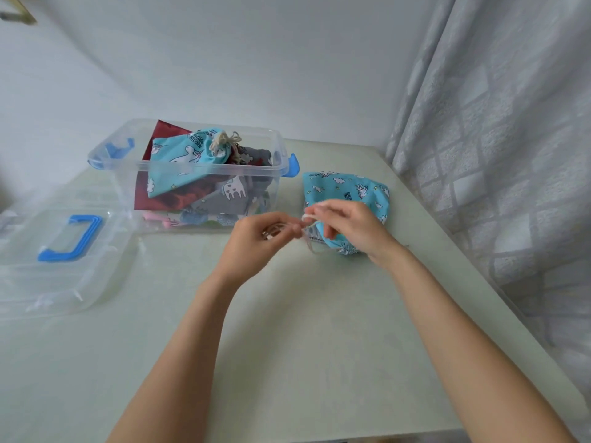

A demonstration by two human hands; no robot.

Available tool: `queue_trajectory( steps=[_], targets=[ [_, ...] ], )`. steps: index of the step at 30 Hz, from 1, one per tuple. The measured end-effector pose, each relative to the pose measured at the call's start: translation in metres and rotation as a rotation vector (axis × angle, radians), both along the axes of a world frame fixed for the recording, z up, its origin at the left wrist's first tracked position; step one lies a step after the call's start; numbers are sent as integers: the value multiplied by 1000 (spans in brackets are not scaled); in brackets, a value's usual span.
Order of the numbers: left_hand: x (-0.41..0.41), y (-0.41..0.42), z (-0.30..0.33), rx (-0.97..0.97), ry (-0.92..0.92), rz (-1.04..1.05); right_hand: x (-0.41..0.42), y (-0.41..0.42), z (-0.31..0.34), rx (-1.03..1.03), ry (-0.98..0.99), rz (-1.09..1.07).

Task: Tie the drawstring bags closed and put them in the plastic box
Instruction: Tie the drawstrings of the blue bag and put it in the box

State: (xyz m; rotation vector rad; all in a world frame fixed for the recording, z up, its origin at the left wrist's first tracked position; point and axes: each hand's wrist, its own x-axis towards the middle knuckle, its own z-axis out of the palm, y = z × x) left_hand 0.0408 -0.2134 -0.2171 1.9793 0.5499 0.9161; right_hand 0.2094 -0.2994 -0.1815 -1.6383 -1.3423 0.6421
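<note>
A blue drawstring bag [347, 190] with a unicorn print is laid flat on the pale green table [303, 330], just right of the plastic box [204, 174], its gathered mouth turned toward the near side. The pale cord [308, 244] at that mouth is pinched by both hands: the right hand [348, 225] is curled over the bag's opening with the cord caught at its fingertips, and the left hand [256, 241] is closed on the cord's other end just beside it. The box is seen open, far and left of the hands, and is filled with bags, a tied blue one [185, 158] uppermost over red and grey ones. The clear lid [60, 251] with its blue handle is set flat at the left. A patterned curtain [499, 148] is hung along the right edge.
</note>
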Motion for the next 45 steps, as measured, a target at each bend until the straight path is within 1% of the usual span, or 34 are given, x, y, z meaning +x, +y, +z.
queue_trajectory(
  steps=[2,3,4,6,8,9,11,12,14,15,16,18,20,22,23,25,27,29,31,33,35,37,39,40,43,45],
  targets=[
    [2,-2,4,-5,-57,53,-4,-7,-6,-50,17,100],
    [3,-4,6,-6,-76,59,-5,-9,-9,-47,30,115],
    [4,-8,9,-7,-90,46,-5,-10,-13,-24,34,109],
    [6,-15,13,-42,-99,-3,-3,-11,-17,56,-22,53],
    [11,-18,11,-86,-77,18,3,-15,-15,117,-74,19],
    [13,-16,7,-58,-49,66,6,-20,-12,127,-82,26],
    [17,-9,0,96,26,125,14,-29,-7,104,-108,73],
    [21,-6,-1,164,65,74,19,-34,-5,93,-150,95],
    [32,-5,3,256,165,-129,27,-42,-2,110,-253,122],
    [40,-8,6,270,217,-225,31,-46,0,128,-283,131],
    [47,-12,9,256,265,-299,35,-50,0,147,-295,132],
    [60,-17,12,179,303,-336,43,-55,-1,192,-333,95],
    [70,-20,12,60,226,-291,52,-56,-6,261,-481,6],
    [75,-21,9,-74,135,-233,58,-53,-13,348,-691,-68],
    [76,-20,7,-121,111,-208,59,-51,-17,390,-779,-79],
    [74,-19,2,-152,113,-198,56,-49,-25,465,-875,-64],
    [71,-17,0,-165,151,-237,52,-46,-30,537,-886,-47],
    [70,-18,1,-180,170,-286,49,-43,-32,592,-841,-43],
    [71,-19,0,-139,161,-298,49,-42,-32,621,-795,-62],
    [72,-19,-2,-69,120,-220,51,-43,-34,626,-753,-86],
    [68,-15,-3,-28,47,-89,53,-46,-35,624,-712,-110],
    [61,-8,-2,-59,-28,-16,56,-49,-35,614,-678,-127],
    [55,-4,0,-171,-129,-36,60,-51,-37,598,-642,-157],
    [53,-4,0,-259,-214,-65,62,-53,-39,587,-625,-177],
    [53,-3,4,-622,-510,-192,68,-59,-43,574,-589,-233],
    [53,-2,7,-798,-643,-240,70,-63,-43,558,-493,-259]
  ],
)
